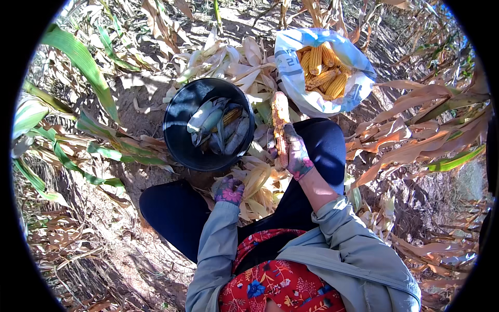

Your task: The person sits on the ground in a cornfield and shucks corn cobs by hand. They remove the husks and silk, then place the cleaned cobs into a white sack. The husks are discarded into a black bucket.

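In my right hand [297, 153], gloved with a dark, pink-flowered glove, is a husked corn cob [280, 125]. It points away from me, with orange-yellow kernels and paler patches along it. My left hand [229, 190], in a matching glove, is closed low between my knees, beside loose dry corn husks [260, 182]; whether its curled fingers grip a husk is hidden. Just beyond it stands a black bucket [174, 151] with several ears of corn [221, 122] inside, mostly still in husks. A white and blue sack [291, 86], its mouth spread, holds several bare yellow cobs [325, 67].
Pulled-off husks [228, 60] lie heaped behind the bucket and the sack. Green corn leaves [86, 65] lean in on the left, and dry brown leaves [410, 130] crowd the right. My bent legs [174, 210] flank the husks on the sunlit soil.
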`<state>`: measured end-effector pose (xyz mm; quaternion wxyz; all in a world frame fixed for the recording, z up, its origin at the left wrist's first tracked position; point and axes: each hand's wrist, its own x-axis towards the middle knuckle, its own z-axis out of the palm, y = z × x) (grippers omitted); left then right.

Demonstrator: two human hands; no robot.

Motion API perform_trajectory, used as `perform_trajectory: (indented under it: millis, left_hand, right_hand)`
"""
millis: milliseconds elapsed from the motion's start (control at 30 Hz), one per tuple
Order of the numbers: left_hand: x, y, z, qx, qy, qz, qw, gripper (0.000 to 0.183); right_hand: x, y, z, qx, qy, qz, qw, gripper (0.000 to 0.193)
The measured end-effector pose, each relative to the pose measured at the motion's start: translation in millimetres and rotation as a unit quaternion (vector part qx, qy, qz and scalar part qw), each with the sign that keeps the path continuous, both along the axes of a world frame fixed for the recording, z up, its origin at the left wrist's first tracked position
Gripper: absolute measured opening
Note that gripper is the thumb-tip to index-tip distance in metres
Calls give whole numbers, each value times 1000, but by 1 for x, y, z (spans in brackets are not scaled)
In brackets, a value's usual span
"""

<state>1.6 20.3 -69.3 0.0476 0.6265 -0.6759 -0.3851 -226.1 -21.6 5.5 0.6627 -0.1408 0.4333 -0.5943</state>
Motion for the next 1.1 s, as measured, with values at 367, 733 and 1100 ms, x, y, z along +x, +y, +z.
perform_trajectory:
  millis: [367, 733, 1100]
  left_hand:
    - [-2, -4, 1, 15, 170, 116, 979, 30]
    - [40, -70, 70, 88, 152, -201, 964, 35]
    - [41, -93, 55, 28, 45, -143, 988, 23]
  right_hand:
    - [-190, -109, 39, 81, 238, -284, 925, 43]
    - [-128, -102, 26, -168, 611, -245, 733, 22]
    - [95, -181, -26, -271, 672, 356, 590, 26]
